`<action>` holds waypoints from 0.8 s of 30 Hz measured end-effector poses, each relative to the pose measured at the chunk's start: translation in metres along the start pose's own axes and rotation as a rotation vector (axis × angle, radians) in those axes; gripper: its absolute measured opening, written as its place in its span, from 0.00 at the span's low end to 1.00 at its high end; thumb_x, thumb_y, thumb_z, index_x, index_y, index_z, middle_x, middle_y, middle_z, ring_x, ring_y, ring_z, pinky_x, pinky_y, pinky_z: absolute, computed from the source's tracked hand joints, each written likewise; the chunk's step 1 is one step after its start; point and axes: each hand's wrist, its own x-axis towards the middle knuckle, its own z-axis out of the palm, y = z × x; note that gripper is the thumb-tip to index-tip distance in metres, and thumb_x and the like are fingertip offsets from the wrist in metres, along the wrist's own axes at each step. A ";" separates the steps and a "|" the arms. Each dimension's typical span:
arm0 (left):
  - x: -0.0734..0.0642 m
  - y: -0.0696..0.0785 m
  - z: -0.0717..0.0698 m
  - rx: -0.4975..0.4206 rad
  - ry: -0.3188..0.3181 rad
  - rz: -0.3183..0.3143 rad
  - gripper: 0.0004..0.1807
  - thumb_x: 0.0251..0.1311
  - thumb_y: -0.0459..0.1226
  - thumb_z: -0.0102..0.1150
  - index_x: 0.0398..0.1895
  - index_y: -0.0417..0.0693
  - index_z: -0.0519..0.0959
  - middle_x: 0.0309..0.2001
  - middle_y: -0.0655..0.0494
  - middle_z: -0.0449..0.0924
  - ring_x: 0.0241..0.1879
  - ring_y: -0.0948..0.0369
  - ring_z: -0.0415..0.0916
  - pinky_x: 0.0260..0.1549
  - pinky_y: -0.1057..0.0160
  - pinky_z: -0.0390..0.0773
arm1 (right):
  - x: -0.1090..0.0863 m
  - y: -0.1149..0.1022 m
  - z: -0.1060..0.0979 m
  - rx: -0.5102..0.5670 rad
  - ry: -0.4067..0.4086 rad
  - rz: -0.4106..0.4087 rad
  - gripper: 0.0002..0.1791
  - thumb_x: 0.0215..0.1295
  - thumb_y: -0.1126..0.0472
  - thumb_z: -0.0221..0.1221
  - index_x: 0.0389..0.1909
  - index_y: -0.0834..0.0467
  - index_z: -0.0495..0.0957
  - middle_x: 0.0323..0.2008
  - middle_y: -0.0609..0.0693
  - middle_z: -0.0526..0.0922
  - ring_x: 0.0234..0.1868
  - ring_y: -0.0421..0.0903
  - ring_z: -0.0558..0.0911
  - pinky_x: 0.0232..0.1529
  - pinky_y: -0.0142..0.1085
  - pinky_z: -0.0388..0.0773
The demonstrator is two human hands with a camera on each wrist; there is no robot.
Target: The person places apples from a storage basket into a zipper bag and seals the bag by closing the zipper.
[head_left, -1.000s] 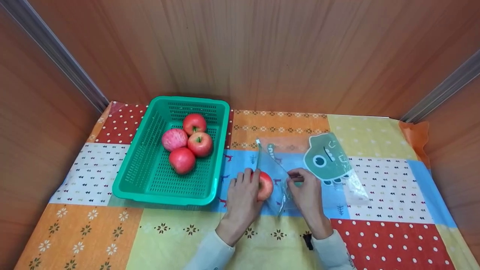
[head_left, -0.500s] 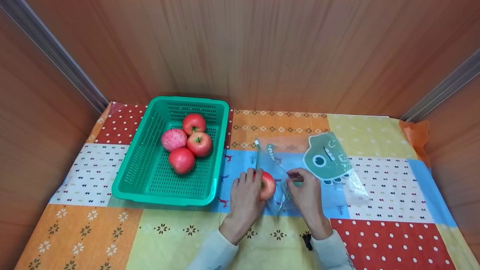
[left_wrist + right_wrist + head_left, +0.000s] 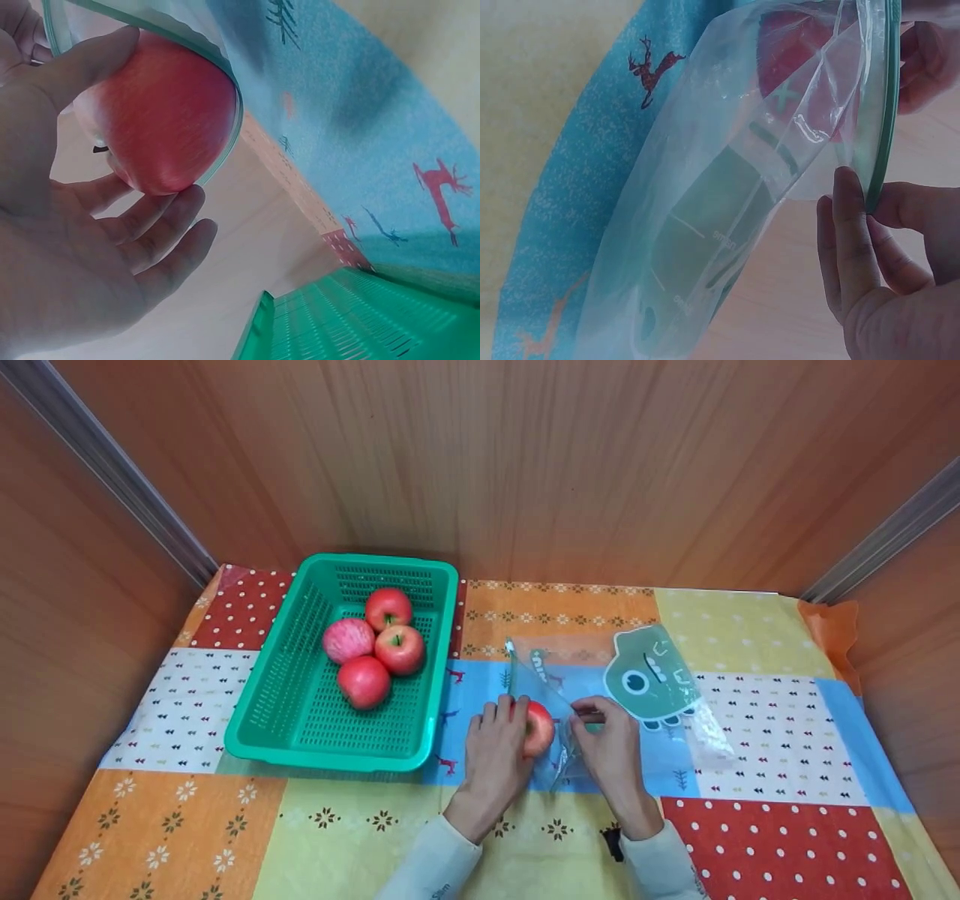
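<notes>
Apple (image 3: pixel 540 730) at mouth of clear bag (image 3: pixel 652 682) — left grip (image 3: pixel 496 754) curled round it, apple-wide; right grip (image 3: pixel 613 751) pinching green rim (image 3: pixel 889 97).

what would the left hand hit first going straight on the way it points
Probably the clear bag: its green rim curves round the apple the left hand holds, and in the head view lies just ahead, though depth is unclear.

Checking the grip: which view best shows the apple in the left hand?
The left wrist view: the apple is large there, its stem showing. The head view shows it partly hidden by the left hand; the right wrist view, only a red part through the clear plastic bag.
</notes>
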 end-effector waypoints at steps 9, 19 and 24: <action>0.006 0.002 0.005 -0.038 0.016 0.007 0.37 0.50 0.44 0.84 0.64 0.47 0.79 0.54 0.49 0.79 0.50 0.52 0.77 0.45 0.55 0.82 | -0.001 0.000 0.000 0.008 0.009 -0.026 0.08 0.63 0.75 0.68 0.43 0.67 0.88 0.41 0.61 0.90 0.41 0.58 0.90 0.49 0.54 0.86; 0.012 0.005 0.012 -0.026 0.041 0.009 0.37 0.49 0.46 0.84 0.63 0.48 0.79 0.53 0.50 0.79 0.49 0.53 0.77 0.44 0.56 0.82 | -0.001 -0.001 0.000 -0.002 0.043 -0.057 0.07 0.61 0.76 0.68 0.39 0.67 0.88 0.38 0.59 0.90 0.38 0.56 0.90 0.46 0.56 0.86; 0.014 0.006 0.015 -0.023 0.050 0.008 0.37 0.51 0.48 0.84 0.63 0.48 0.79 0.53 0.50 0.79 0.49 0.52 0.77 0.43 0.56 0.82 | -0.001 -0.001 0.001 0.004 0.038 -0.056 0.07 0.61 0.76 0.68 0.39 0.66 0.88 0.38 0.59 0.89 0.38 0.57 0.90 0.47 0.57 0.86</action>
